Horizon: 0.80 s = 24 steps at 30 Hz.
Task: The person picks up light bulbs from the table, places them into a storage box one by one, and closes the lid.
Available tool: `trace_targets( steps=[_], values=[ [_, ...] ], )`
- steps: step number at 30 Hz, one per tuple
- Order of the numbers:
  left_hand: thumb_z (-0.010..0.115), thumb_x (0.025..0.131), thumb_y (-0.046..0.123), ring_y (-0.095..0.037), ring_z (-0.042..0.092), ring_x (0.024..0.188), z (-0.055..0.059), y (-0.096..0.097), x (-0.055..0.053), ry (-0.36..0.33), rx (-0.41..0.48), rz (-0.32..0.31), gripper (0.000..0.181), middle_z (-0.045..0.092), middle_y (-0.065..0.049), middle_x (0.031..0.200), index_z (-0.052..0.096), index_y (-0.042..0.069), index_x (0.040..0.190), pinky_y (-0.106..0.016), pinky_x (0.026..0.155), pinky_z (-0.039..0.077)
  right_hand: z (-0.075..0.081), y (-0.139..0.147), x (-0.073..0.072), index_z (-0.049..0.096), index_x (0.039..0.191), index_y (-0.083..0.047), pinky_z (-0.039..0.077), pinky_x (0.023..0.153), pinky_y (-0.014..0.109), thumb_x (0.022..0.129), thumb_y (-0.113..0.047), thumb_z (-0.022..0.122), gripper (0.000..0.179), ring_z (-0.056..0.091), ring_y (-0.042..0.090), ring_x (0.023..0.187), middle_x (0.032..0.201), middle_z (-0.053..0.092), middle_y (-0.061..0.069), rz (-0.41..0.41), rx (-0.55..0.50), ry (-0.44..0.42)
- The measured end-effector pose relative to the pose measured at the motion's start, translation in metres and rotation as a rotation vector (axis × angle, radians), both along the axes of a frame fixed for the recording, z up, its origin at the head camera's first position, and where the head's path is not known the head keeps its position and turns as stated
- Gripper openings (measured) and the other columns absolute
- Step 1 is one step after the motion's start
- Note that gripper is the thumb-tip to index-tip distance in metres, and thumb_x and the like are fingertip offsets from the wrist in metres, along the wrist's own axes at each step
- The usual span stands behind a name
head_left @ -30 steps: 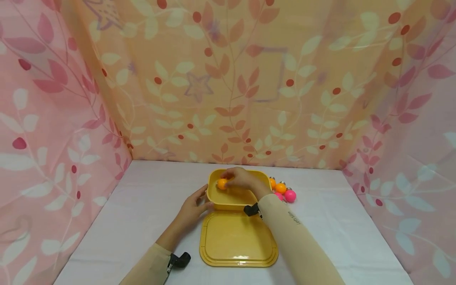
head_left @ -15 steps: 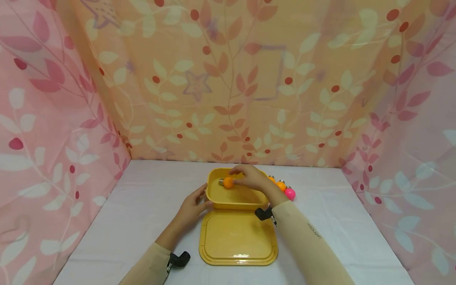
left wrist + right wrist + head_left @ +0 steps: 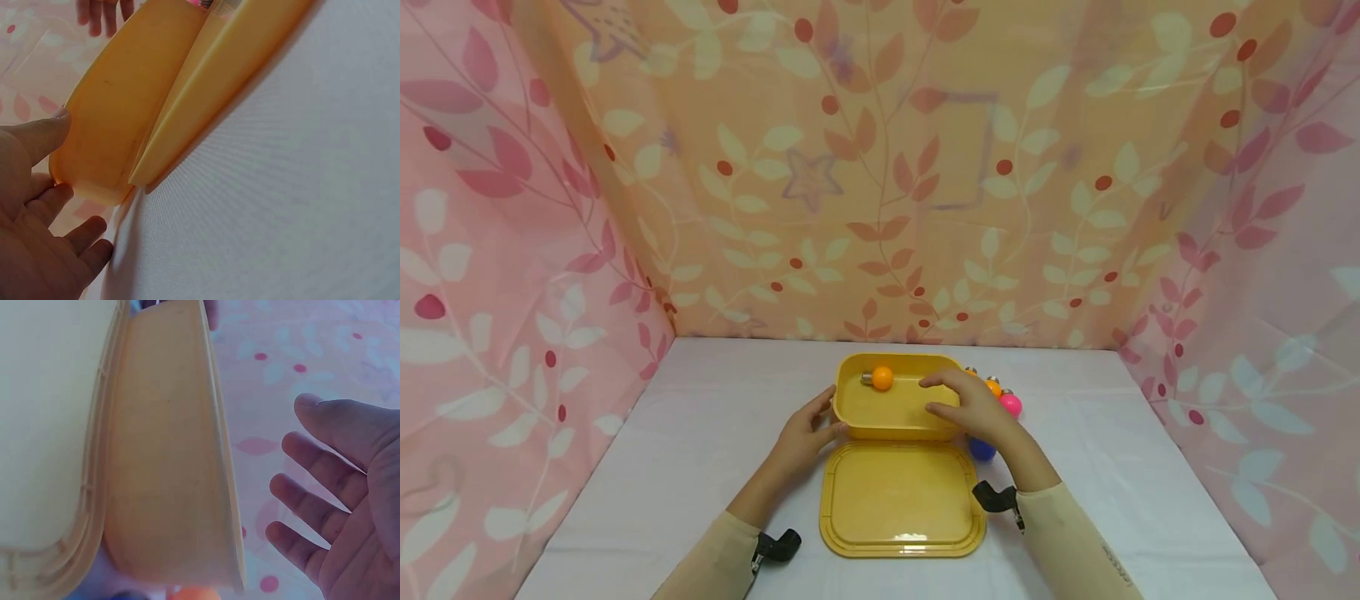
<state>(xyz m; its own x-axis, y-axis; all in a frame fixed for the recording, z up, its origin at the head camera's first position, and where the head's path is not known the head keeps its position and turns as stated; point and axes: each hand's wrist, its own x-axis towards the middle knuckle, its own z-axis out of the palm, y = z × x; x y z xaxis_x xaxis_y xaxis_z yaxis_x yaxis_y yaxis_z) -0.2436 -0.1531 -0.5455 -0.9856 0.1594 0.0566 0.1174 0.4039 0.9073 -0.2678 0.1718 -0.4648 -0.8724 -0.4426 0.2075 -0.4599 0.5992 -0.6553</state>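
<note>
An orange light bulb with a silver screw base lies on its side inside the yellow box, towards its back left. My left hand rests against the box's left end; in the left wrist view the thumb touches its wall and the other fingers are loosely spread. Over the box's right end hovers my right hand, fingers apart with nothing between them; the right wrist view also shows this spread hand above the rim. The box's right wall is partly hidden behind it.
The yellow lid lies flat in front of the box. Right of the box sit more bulbs: a pink one, an orange one and a blue one, partly covered by my right hand. Patterned cloth walls surround the white table.
My right hand has let go of the orange bulb, leaving it in the box, and has drawn back to the right. The blue bulb has come into view. My left hand stays put.
</note>
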Motion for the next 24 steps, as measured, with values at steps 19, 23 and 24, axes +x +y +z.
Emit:
trace_targets(
  steps=[19, 23, 24],
  values=[
    [0.071, 0.086, 0.038, -0.022, 0.04, 0.138, -0.001, 0.001, 0.001, 0.004, 0.002, -0.001, 0.072, 0.039, 0.008, 0.151, 0.035, 0.033, 0.149, -0.042, 0.113, 0.035, -0.016, 0.059, 0.05, 0.065, 0.118, -0.026, 0.054, 0.089, 0.044, 0.084, -0.024, 0.075, 0.035, 0.059, 0.01, 0.104, 0.117, 0.065, -0.011, -0.02, 0.046, 0.098],
    [0.07, 0.087, 0.038, -0.024, 0.041, 0.138, -0.002, 0.001, 0.001, 0.024, 0.004, -0.002, 0.072, 0.04, 0.005, 0.151, 0.035, 0.032, 0.149, -0.044, 0.112, 0.036, -0.019, 0.068, 0.052, 0.066, 0.117, -0.025, 0.054, 0.091, 0.043, 0.083, -0.019, 0.076, 0.036, 0.058, 0.005, 0.101, 0.115, 0.065, -0.015, -0.025, 0.049, 0.104],
    [0.07, 0.087, 0.038, -0.025, 0.04, 0.138, -0.002, 0.0, 0.001, 0.027, 0.006, -0.002, 0.072, 0.04, 0.004, 0.151, 0.035, 0.032, 0.149, -0.045, 0.112, 0.036, -0.02, 0.07, 0.052, 0.065, 0.116, -0.028, 0.053, 0.093, 0.043, 0.083, -0.018, 0.076, 0.036, 0.058, 0.005, 0.101, 0.114, 0.065, -0.016, -0.029, 0.046, 0.098]
  ],
)
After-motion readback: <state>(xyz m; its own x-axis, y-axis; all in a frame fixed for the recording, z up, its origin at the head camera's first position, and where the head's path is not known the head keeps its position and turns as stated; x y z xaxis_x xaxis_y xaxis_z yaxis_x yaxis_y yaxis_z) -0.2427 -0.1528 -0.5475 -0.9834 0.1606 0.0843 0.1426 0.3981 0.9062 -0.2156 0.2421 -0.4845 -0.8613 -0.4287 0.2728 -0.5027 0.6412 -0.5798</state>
